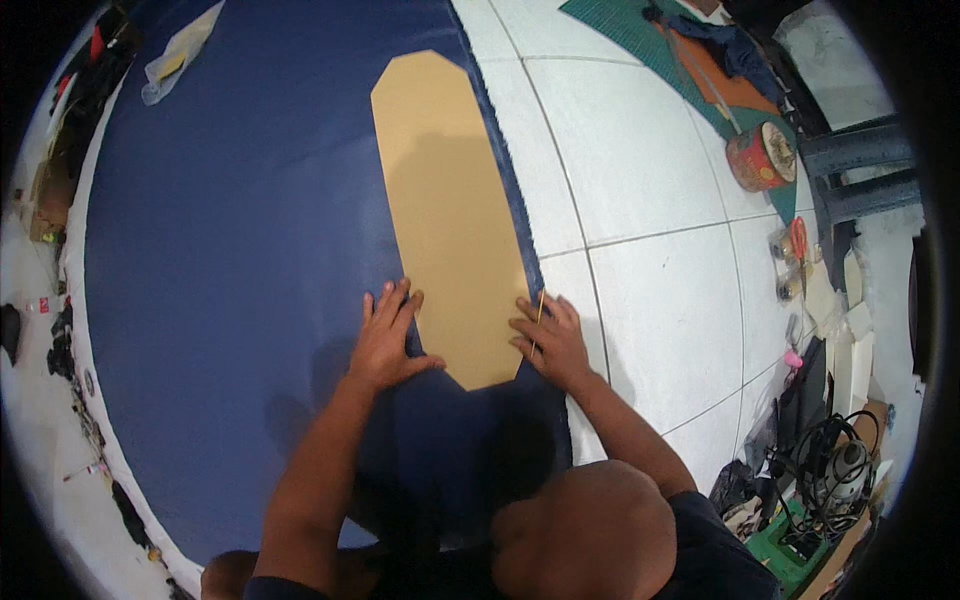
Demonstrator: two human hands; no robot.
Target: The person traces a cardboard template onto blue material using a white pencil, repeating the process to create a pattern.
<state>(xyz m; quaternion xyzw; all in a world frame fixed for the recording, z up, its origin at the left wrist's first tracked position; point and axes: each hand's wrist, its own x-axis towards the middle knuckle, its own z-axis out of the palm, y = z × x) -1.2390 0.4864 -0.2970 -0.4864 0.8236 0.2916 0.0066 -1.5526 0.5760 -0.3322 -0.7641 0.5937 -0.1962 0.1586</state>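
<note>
Left hand (385, 345): fingers spread wide, resting at edge of tan panel (455, 220). Right hand (560, 345): fingers part-curled, thin stick (538, 320) between. Blue sheet (230, 250) beneath.

Counting two hands: one left hand (382, 340) resting at 8 o'clock, one right hand (563, 347) resting at 4. One tan cardboard panel (455, 215) running from center to 12. One blue sheet (230, 250) lying beneath. One thin yellow stick (539, 315) showing between 3 and 4. Farther out: one red tin can (752, 163) sitting at 2, one clear plastic bag (185, 52) lying at 10.
</note>
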